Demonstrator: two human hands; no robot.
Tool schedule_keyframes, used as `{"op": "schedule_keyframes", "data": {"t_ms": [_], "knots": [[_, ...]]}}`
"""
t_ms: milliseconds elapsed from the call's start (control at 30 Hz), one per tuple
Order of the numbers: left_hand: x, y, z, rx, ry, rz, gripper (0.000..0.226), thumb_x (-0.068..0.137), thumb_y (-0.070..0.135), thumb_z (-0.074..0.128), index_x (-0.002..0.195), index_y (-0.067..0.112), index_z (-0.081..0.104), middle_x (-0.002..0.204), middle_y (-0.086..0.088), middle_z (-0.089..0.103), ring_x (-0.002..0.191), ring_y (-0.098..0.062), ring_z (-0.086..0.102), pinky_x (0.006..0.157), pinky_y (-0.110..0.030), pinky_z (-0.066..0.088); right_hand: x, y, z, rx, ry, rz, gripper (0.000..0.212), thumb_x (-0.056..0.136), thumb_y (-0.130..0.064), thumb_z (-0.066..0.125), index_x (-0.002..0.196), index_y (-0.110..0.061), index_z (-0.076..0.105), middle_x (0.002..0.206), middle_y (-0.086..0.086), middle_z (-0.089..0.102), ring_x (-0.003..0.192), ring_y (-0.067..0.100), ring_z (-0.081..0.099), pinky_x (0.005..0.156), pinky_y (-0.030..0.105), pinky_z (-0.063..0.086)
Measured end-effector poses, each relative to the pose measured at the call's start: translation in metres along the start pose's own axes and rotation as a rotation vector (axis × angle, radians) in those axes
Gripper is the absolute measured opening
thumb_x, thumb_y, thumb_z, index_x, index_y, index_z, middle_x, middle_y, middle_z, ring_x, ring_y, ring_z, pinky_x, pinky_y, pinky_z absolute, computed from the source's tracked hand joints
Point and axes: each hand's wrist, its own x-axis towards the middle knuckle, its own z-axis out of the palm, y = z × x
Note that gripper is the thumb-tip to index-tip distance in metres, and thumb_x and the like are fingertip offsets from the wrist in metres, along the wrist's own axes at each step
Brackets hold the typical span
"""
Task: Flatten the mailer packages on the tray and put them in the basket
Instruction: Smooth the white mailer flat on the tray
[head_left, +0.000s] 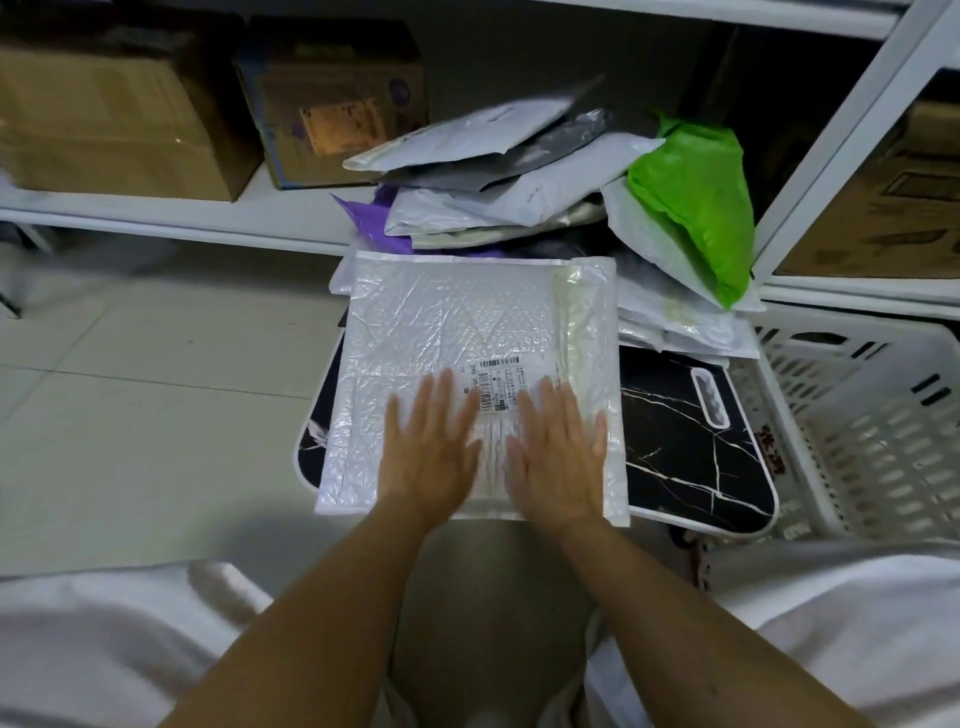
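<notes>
Bubble mailer (467, 374): white, lies flat on the tray, covering its left part and overhanging the left and near edges. It looks nearly square, so no clear long axis; the taped flap runs along its right side, near to far, and the printed label sits near the middle.
Left hand (428, 449): palm down, fingers straight and spread, pressing the mailer near its near edge.
Right hand (558, 452): flat too, fingers extended, pressing beside the left hand — fingertips at the label's edge.
Tray (696, 441): black with white marble veins and a white rim, handle slot at its far right; it rests on the floor.
Pile of mailers (493, 182): white, grey and purple bags heaped at the tray's far edge, crowding the mailer's far side.
Green bag (696, 202): slumps on the pile's right side.
Basket (872, 415): white, slotted walls, just beside the tray's right edge.
Cardboard boxes (119, 119): on the low white shelf (156, 213) beyond, left of the pile.
</notes>
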Motion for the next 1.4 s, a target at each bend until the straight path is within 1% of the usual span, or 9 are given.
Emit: {"op": "schedule_keyframes", "data": {"t_ms": [300,433,600,767,867,967,1100,1233,1400], "knots": [[-0.014,0.012,0.043,-0.084,-0.180,0.044,0.062,0.098,0.056,-0.002,0.153,0.029,0.004,0.160,-0.008,0.002,0.147,-0.030,0.004,0.113,-0.061,0.015,-0.019,0.016,0.034,-0.078,-0.318,-0.053,0.058,0.099,-0.058,0.016,0.152,-0.036,0.007,0.162,0.000,0.001,0.149,0.029,-0.001,0.113,0.061,-0.003],[-0.013,0.011,0.039,-0.069,-0.251,0.048,0.068,0.089,0.058,-0.017,0.150,0.028,-0.012,0.158,-0.002,-0.016,0.146,-0.024,-0.013,0.117,-0.054,-0.002,-0.015,0.010,0.029,-0.088,-0.290,-0.026,0.060,0.098,-0.056,0.021,0.149,-0.028,0.031,0.155,0.005,0.034,0.143,0.030,0.030,0.111,0.059,0.019],[-0.006,0.014,0.025,-0.102,-0.114,0.006,0.063,0.095,0.047,0.019,0.145,0.012,0.037,0.124,-0.003,0.058,0.105,-0.022,0.055,0.087,-0.037,0.042,0.012,0.000,0.016,-0.136,-0.148,-0.047,0.054,0.094,-0.048,0.034,0.131,-0.014,0.054,0.104,0.001,0.063,0.091,0.021,0.058,0.078,0.040,0.042],[0.020,0.011,0.017,-0.041,-0.085,0.031,0.036,0.098,0.044,0.028,0.119,0.024,0.049,0.125,-0.005,0.051,0.117,-0.023,0.044,0.100,-0.039,0.033,0.030,0.000,0.016,-0.090,-0.173,-0.085,0.032,0.089,-0.046,0.041,0.105,-0.026,0.061,0.123,0.003,0.055,0.124,0.026,0.045,0.102,0.049,0.032],[0.028,0.005,0.024,-0.034,-0.163,0.055,0.039,0.095,0.049,0.029,0.124,0.029,0.045,0.156,-0.014,0.018,0.145,-0.036,0.011,0.113,-0.058,0.013,0.034,0.006,0.022,-0.004,-0.384,-0.060,0.050,0.094,-0.050,0.035,0.136,-0.025,0.043,0.160,0.001,0.017,0.149,0.030,0.004,0.114,0.060,0.007],[0.034,0.001,0.032,-0.060,-0.311,0.042,0.063,0.094,0.055,0.009,0.145,0.022,0.023,0.160,-0.008,-0.006,0.147,-0.033,-0.007,0.115,-0.058,0.006,0.042,0.007,0.021,-0.001,-0.450,-0.036,0.063,0.093,-0.055,0.032,0.146,-0.021,0.028,0.160,-0.001,0.013,0.148,0.028,0.007,0.115,0.058,0.010],[0.034,-0.004,0.030,-0.074,-0.270,0.000,0.086,0.080,0.059,-0.012,0.150,0.016,0.016,0.160,-0.004,0.009,0.147,-0.026,0.007,0.116,-0.050,0.013,0.056,0.005,0.017,-0.074,-0.364,-0.031,0.067,0.093,-0.061,0.029,0.148,-0.023,0.026,0.142,-0.004,0.041,0.124,0.025,0.039,0.095,0.047,0.036],[0.061,-0.010,0.025,-0.061,-0.163,-0.008,0.062,0.097,0.052,0.016,0.149,0.018,0.020,0.138,0.001,0.043,0.122,-0.022,0.042,0.098,-0.041,0.035,0.086,-0.001,0.017,-0.170,-0.311,-0.046,0.045,0.101,-0.048,0.027,0.130,-0.021,0.048,0.124,0.000,0.052,0.111,0.023,0.047,0.089,0.040,0.040],[0.085,-0.016,0.019,0.075,-0.181,0.029,0.040,0.097,0.051,0.032,0.123,0.025,0.048,0.139,-0.007,0.037,0.135,-0.029,0.028,0.110,-0.052,0.021,0.100,0.010,0.027,-0.156,-0.333,-0.113,0.040,0.101,-0.042,0.027,0.129,-0.027,0.052,0.157,0.004,0.023,0.148,0.029,0.006,0.116,0.057,0.005]]}}
